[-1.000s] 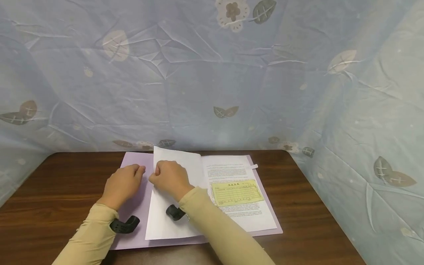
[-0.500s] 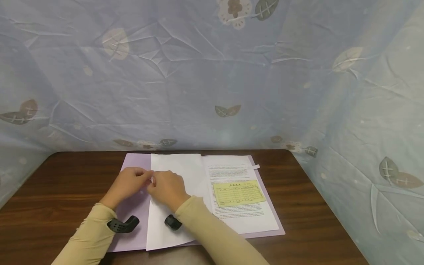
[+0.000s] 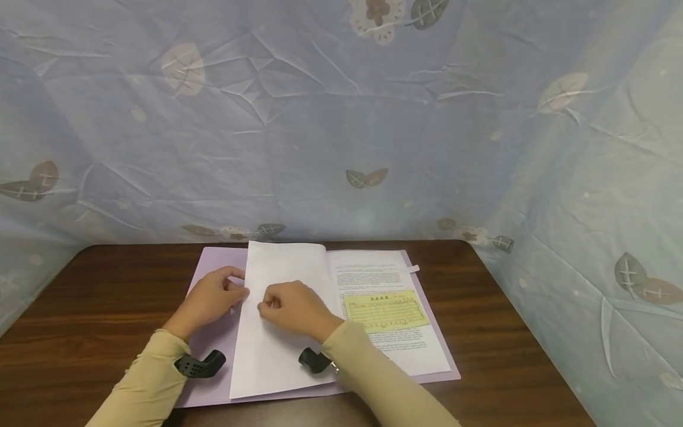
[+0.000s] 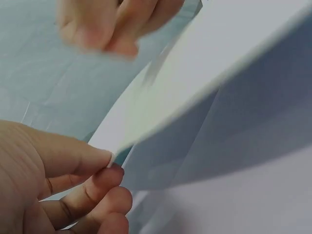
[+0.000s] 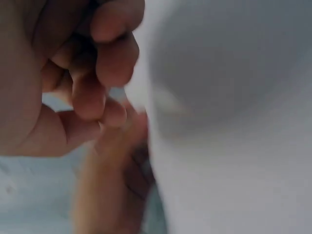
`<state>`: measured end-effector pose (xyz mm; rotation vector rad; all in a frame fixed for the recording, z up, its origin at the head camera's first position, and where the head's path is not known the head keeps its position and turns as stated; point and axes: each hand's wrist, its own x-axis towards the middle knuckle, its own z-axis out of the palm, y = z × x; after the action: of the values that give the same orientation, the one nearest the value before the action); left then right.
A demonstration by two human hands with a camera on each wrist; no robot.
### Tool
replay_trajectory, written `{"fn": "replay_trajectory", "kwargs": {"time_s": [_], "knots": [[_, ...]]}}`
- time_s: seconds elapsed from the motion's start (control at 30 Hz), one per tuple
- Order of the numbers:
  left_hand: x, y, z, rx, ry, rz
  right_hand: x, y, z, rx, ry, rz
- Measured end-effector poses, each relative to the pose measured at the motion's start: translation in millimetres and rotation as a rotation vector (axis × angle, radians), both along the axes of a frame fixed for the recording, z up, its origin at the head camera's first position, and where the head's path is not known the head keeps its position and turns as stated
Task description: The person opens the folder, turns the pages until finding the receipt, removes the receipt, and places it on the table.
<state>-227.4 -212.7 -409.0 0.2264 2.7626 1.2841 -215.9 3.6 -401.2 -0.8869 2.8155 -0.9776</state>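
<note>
A white sheet [image 3: 283, 356] of a stapled-looking paper stack is turned over to the left inside an open lilac folder [image 3: 213, 379]. My left hand [image 3: 210, 299] pinches the left edge of this sheet between thumb and forefinger, and the left wrist view shows the sheet [image 4: 161, 97] lifted and curving away from the pinch. Over the sheet, right of that edge, my right hand [image 3: 296, 308] has its fingers curled with thumb and fingertips together. Nothing shows between them; the right hand [image 4: 117, 24] is blurred in the left wrist view.
On the right side lies a printed page [image 3: 368, 270] with a yellow form slip [image 3: 386, 309] on it. A small white tab [image 3: 414, 269] sticks out past the folder's right edge. The brown wooden table [image 3: 496, 356] is bounded by a patterned cloth [image 3: 320, 148].
The hands met at the sheet's left edge half a second ago. Since then my right hand has moved right, away from the left hand, which now holds the sheet's edge. The sheet's edge has lifted.
</note>
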Motion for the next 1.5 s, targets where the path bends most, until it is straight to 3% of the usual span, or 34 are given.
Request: {"fn": "replay_trajectory", "kwargs": {"time_s": [0.2, 0.43, 0.6, 0.7, 0.9, 1.27, 1.5], "knots": [[1.6, 1, 2.2, -0.056, 0.03, 0.016, -11.2, 69, 1.8, -0.105, -0.117, -0.07], [-0.4, 1, -0.1, -0.118, 0.135, -0.005, -20.3, 176, -4.7, -0.252, -0.269, -0.214], [0.2, 1, -1.4, -0.199, 0.198, -0.024, -21.0, 237, -19.7, -0.138, -0.233, -0.395], [0.6, 2, -2.1, -0.205, 0.206, -0.036, -19.8, 259, -29.1, -0.04, -0.25, -0.435], [0.2, 2, -7.0, -0.229, 0.221, -0.055, -22.3, 273, -40.0, 0.007, -0.257, -0.356], [1.8, 2, -17.4, -0.286, 0.22, -0.09, -19.1, 272, -39.2, 0.013, -0.251, -0.33], [3.7, 3, -14.9, -0.33, 0.127, -0.114, -20.3, 271, -41.3, 0.032, -0.239, -0.328]]}}
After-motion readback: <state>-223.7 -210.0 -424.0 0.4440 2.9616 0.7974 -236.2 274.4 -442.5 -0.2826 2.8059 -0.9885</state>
